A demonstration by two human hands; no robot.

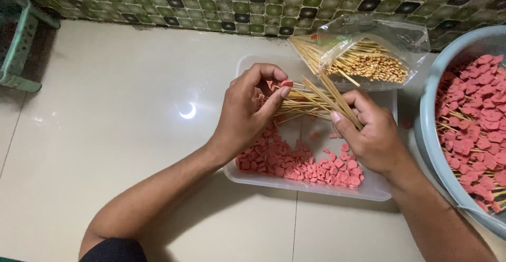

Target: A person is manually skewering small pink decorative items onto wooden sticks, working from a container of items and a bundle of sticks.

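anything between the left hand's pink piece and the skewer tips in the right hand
Nothing visible. The left hand pinches a pink piece right at the tips of the skewers bunched in the right hand, above the clear tray.

A green crate (18, 40) stands against the tiled wall (263, 3).

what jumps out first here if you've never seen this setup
Two hands over a clear plastic tray of pink sausage pieces: the right hand grips a fan of bamboo skewers, the left hand pinches one piece at their tips. At the right edge, a grey basin holds finished skewers.
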